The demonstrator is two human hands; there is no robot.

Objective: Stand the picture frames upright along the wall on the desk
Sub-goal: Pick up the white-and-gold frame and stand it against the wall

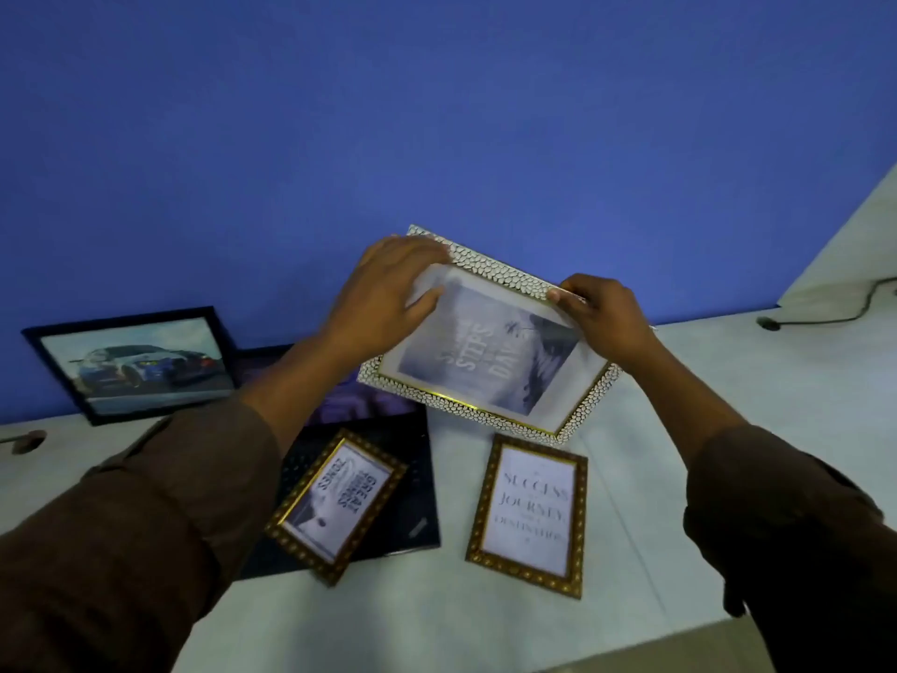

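I hold a large white pebble-patterned frame (490,352) with a grey print, tilted above the white desk (485,619). My left hand (388,293) grips its upper left corner and my right hand (602,313) grips its right edge. A black frame with a car picture (141,364) stands leaning against the blue wall (437,114) at the left. Two small gold frames lie flat: one with a "Success" print (529,514) on the desk, and one (335,502) resting at an angle on an open dark laptop (388,478).
A black cable (825,313) and plug lie on the desk at the far right. A small dark object (26,442) sits at the left desk edge. The desk's front edge runs along the bottom right.
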